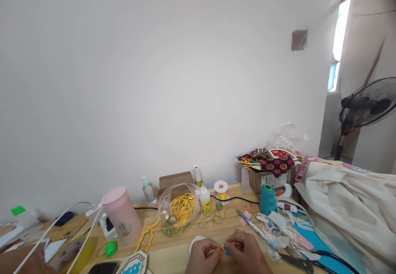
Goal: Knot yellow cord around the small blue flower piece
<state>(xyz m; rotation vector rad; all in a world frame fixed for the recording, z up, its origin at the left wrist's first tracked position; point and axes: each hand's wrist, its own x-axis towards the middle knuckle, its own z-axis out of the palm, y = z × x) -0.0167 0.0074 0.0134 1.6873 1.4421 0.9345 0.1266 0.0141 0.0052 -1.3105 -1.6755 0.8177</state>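
Note:
My left hand [202, 254] and my right hand [246, 251] meet at the bottom edge over the wooden table [173, 249]. Both are closed in a pinch on a thin yellow cord [220, 248] with a small blue piece [227, 251] between the fingertips. A white round object [194, 241] lies just behind my left hand. A clear bag of yellow cord and gold bells [178, 213] sits further back on the left.
A pink cup [121, 215], glue bottles [205, 200], a spool of yellow thread [221, 190] and a teal thread cone [267, 199] stand behind. Fabric scraps and scissors [297, 261] lie to the right, by a cardboard box [272, 179], cream cloth [349, 208] and a fan [368, 105].

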